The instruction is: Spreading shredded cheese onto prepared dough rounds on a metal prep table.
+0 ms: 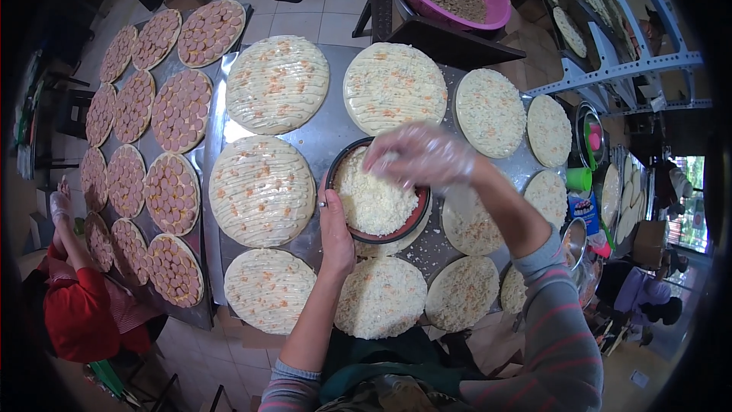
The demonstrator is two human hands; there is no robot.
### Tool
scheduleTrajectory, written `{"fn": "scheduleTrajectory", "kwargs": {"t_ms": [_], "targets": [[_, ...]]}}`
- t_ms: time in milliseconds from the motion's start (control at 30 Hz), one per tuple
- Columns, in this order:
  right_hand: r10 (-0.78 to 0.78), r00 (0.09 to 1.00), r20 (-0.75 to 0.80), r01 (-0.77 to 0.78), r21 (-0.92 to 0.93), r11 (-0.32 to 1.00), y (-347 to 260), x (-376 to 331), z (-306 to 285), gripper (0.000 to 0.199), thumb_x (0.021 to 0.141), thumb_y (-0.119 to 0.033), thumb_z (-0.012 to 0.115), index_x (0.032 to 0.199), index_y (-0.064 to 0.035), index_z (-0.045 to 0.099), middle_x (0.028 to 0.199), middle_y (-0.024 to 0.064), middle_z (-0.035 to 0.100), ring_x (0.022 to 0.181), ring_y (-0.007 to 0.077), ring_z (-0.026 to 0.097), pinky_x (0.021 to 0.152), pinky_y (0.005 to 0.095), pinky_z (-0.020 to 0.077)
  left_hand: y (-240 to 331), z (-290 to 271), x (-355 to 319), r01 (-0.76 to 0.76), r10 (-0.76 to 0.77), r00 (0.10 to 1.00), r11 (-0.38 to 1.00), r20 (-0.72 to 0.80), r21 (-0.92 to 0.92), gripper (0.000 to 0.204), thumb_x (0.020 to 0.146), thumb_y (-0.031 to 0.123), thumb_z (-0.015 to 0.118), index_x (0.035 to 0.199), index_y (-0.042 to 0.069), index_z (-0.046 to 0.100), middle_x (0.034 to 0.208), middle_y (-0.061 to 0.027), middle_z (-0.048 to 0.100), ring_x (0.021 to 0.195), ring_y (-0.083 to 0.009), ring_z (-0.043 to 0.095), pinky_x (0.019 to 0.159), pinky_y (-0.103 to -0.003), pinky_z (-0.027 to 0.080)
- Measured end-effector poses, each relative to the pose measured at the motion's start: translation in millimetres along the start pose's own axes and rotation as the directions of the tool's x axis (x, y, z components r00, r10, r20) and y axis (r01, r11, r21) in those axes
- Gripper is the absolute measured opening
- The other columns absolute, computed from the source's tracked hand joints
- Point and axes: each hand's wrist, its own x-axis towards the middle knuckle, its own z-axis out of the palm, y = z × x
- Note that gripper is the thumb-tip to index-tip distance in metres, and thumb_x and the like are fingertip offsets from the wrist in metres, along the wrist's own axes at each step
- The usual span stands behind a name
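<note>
My bare left hand [333, 225] grips the left rim of a round dark bowl [412, 223] with a reddish inside. White grated cheese [372, 204] is heaped in it. Over the bowl, my right hand [427, 154], in a clear plastic glove, has its fingers curled around a pinch of cheese; motion blurs it slightly. Left of the bowl lies a pizza base [261, 191] striped with pale sauce and dotted with orange bits. Another pizza base [395, 88] beyond the bowl carries scattered cheese. Nearer to me, a cheese-covered pizza base [381, 297] lies by my left forearm. A further base is partly hidden under the bowl.
Several pizzas topped with pink sausage slices [181, 109] fill the table at left, where a person in red [80, 309] works. A pink basin [496, 11] of brown crumbly filling stands at the back. A metal rack [633, 69] is at far right, near a green cup [579, 178].
</note>
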Motion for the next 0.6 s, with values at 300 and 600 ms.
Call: {"fn": "scheduleTrajectory", "kwargs": {"t_ms": [300, 600], "targets": [[-0.075, 0.86, -0.504, -0.182, -0.441, 0.879, 97.1, 58.4, -61.2, 0.017, 0.08, -0.008, 0.061, 0.095, -0.0039, 0.066, 0.083, 0.0115, 0.067, 0.072, 0.0187, 0.062, 0.07, 0.0316, 0.0496, 15.5, -9.9, -22.4, -0.003, -0.006, 0.997, 0.993, -0.072, -0.119, 0.059, 0.098, 0.044, 0.033, 0.136, -0.001, 0.027, 0.133, -0.0131, 0.039, 0.12, -0.0188, 0.042, 0.101, -0.032, 0.036], [0.038, 0.768, -0.639, -0.292, -0.298, 0.909, 129.9, 34.3, -83.6, 0.013, 0.077, -0.012, 0.061, 0.086, -0.0043, 0.067, 0.085, 0.0152, 0.067, 0.081, 0.0252, 0.065, 0.073, 0.0314, 0.0495, 20.3, -13.4, -29.8, -0.031, 0.022, 0.996, 0.995, -0.088, -0.099, 0.06, 0.097, 0.045, 0.035, 0.137, 0.0, 0.027, 0.133, -0.0133, 0.038, 0.121, -0.0188, 0.042, 0.101, -0.032, 0.036]]}}
